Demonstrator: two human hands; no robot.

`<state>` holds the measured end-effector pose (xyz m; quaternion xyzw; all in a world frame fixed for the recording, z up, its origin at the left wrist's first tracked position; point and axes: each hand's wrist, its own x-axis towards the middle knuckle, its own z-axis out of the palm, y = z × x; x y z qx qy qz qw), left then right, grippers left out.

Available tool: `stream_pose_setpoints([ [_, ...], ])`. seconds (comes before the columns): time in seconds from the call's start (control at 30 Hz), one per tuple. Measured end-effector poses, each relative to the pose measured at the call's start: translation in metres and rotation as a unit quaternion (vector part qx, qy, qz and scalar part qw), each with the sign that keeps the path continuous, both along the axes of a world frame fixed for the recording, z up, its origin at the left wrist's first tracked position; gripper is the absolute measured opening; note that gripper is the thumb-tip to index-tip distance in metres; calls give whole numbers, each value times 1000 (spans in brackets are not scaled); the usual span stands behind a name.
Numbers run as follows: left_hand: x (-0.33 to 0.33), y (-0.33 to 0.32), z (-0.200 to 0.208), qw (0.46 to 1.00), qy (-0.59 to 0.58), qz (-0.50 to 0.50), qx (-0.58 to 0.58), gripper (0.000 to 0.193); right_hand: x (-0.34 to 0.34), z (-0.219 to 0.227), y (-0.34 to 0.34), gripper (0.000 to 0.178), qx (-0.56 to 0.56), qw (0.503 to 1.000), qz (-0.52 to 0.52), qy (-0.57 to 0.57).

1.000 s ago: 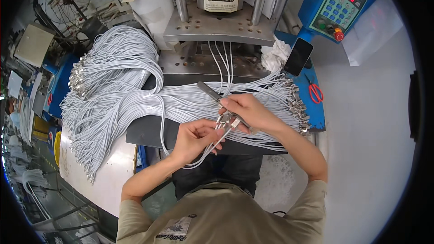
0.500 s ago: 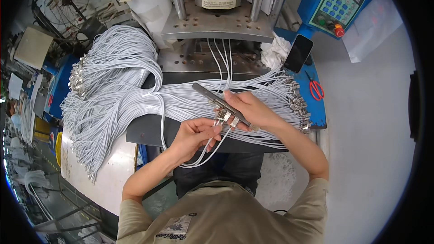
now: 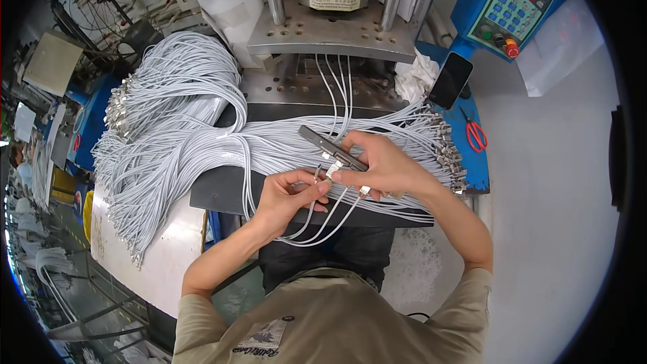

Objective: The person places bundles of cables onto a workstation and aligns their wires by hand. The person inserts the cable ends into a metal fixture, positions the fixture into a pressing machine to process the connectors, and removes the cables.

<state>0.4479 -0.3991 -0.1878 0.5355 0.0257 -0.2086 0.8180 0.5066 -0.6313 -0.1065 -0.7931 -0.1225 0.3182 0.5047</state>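
In front of my body, my right hand (image 3: 387, 167) is closed around a dark metal bar (image 3: 322, 141) that slants down to the right. Its thumb presses by a silvery cable connector (image 3: 333, 170) at the bar's near side. A second connector (image 3: 364, 191) sticks out below the right fingers. Just to the left, my left hand (image 3: 291, 199) pinches a white cable (image 3: 311, 214) close to its metal end. Cables from the connectors loop down and left below my hands. My fingers partly hide how the connectors sit on the bar.
Beneath my hands a big bundle of white cables (image 3: 202, 145) spreads across the dark worktop (image 3: 219, 192). A press machine (image 3: 330, 40) stands behind, with several cables running from it. To the right are a phone (image 3: 451, 79), red-handled scissors (image 3: 476, 136) and a blue control panel (image 3: 515, 3).
My right hand has changed its grip: the thumb moved from the bar's top down to the connector. The bar has turned and shifted slightly right. My left hand keeps pinching near the cable ends.
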Motion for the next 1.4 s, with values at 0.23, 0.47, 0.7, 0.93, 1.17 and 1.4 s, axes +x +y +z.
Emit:
stream_pose_setpoints([
  [0.23,-3,1,9,999,12,0,31,17,-4,-9,2,42,16,999,23,-19],
  [0.47,-4,4,7,999,8,-1,34,27,-1,-5,-2,38,12,999,42,-20],
  [0.7,0,1,7,998,-3,-42,40,23,14,-35,-29,34,-12,932,152,-328],
  [0.93,100,17,45,977,-121,53,167,30,51,4,-71,41,-170,982,40,-72],
  [1.17,180,-34,-15,986,88,-117,77,26,84,-54,-43,31,-436,806,36,-397],
  [1.4,171,-16,-23,987,57,-147,37,25,228,-104,-47,33,-316,611,-140,-712],
])
